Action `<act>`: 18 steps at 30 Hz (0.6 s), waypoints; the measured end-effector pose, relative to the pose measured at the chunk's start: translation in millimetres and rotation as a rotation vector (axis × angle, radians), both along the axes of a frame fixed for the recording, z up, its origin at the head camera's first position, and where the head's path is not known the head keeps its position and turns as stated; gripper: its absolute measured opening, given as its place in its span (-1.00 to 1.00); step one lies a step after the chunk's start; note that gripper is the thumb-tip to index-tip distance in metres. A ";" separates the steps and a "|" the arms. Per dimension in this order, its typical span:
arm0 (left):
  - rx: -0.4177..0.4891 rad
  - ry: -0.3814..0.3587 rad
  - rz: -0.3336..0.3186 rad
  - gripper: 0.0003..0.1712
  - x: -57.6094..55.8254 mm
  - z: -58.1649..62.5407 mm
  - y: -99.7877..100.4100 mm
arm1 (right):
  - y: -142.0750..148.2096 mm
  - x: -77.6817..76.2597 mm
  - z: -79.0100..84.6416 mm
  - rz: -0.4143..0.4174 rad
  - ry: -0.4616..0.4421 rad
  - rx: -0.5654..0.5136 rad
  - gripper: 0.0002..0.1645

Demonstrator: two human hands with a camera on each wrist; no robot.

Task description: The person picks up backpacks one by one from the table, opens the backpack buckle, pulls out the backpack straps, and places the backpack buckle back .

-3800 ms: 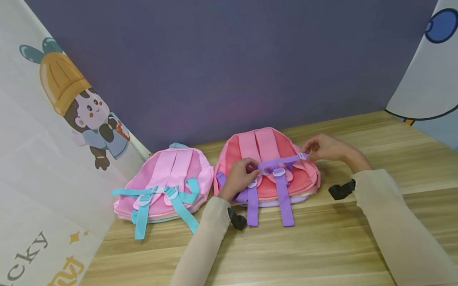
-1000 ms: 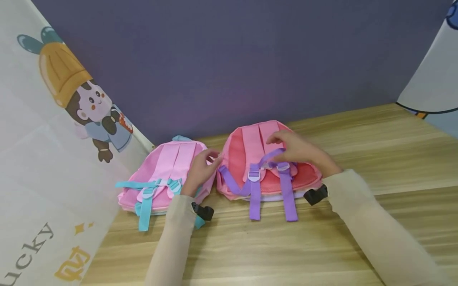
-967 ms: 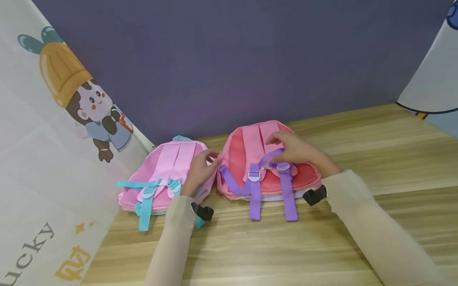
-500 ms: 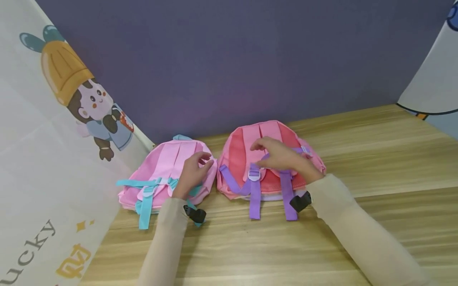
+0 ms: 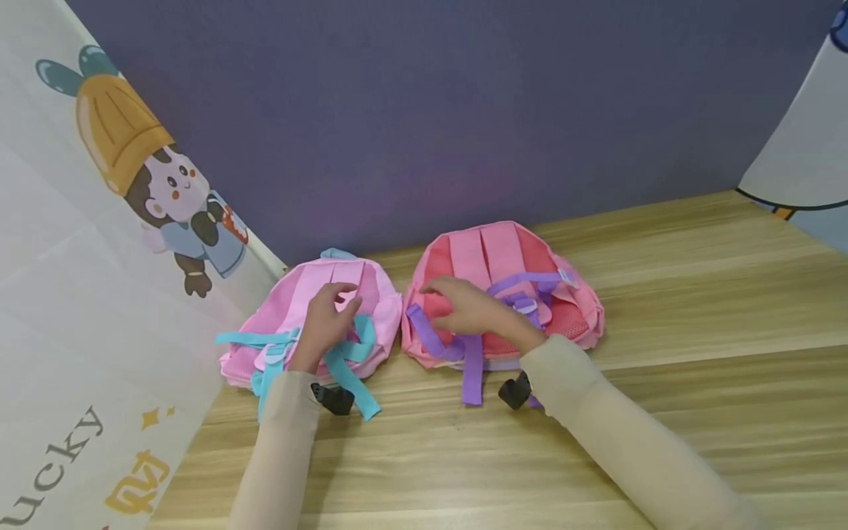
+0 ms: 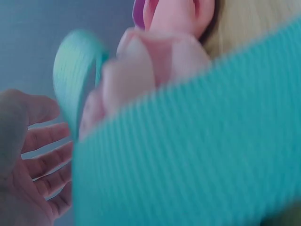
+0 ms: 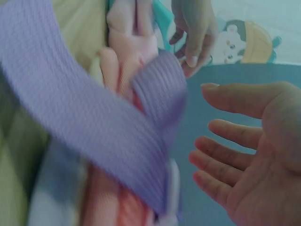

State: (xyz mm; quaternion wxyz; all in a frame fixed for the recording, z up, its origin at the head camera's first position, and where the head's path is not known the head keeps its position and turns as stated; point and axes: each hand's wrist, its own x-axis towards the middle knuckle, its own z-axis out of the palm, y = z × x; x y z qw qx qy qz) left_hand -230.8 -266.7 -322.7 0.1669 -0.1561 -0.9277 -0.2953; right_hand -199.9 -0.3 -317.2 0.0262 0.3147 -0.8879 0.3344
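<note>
My left hand [image 5: 327, 324] hovers over the light pink backpack [image 5: 387, 313], fingers relaxed and holding nothing. Teal straps [image 5: 351, 383] lie across that bag, and one fills much of the left wrist view. Over the left part of the coral-pink backpack [image 5: 464, 254] is my right hand [image 5: 473, 309], fingers loosely bent with a gap to the thumb. A purple strap [image 5: 530, 278] with a pale buckle [image 5: 567, 277] crosses the coral bag. In the right wrist view the right palm [image 7: 254, 155] is bare, apart from the purple webbing [image 7: 94, 117].
Both bags lie side by side, back panels up, on a wooden table [image 5: 430, 456]. A dark panel [image 5: 450, 110] rises behind them. A white printed sheet [image 5: 79, 280] stands at the left, another pale one [image 5: 801, 154] at the right.
Earlier both hands pinched the purple strap; they have let go. The left hand has shifted left to the light pink bag. The right hand has swept left across the coral one.
</note>
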 end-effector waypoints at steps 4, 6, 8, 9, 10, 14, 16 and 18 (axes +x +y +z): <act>-0.005 0.062 0.017 -0.64 -3.3 0.5 -11.3 | -12.4 -0.7 -2.6 0.031 -0.014 0.009 -0.29; -0.014 0.080 0.031 -0.64 -4.0 1.3 -17.0 | -18.2 -1.5 -3.8 0.041 -0.018 0.019 -0.27; -0.026 0.076 0.052 -0.63 -4.1 1.7 -24.1 | -24.5 -2.3 -5.1 0.048 -0.005 0.039 -0.27; -0.031 0.067 0.067 -0.63 -3.9 1.9 -28.0 | -27.9 -2.9 -6.0 0.053 0.004 0.048 -0.27; -0.038 0.054 0.085 -0.62 -3.6 1.7 -32.1 | -31.5 -3.4 -6.7 0.061 0.014 0.060 -0.27; -0.061 -0.007 0.149 -0.57 -1.8 0.0 -48.9 | -44.9 -4.3 -11.1 0.105 0.015 0.087 -0.26; -0.073 -0.028 0.182 -0.55 -0.9 -0.7 -56.0 | -50.1 -3.8 -13.5 0.136 0.019 0.085 -0.28; -0.083 -0.049 0.212 -0.53 0.2 -0.3 -62.0 | -54.5 -3.2 -15.9 0.161 0.027 0.077 -0.30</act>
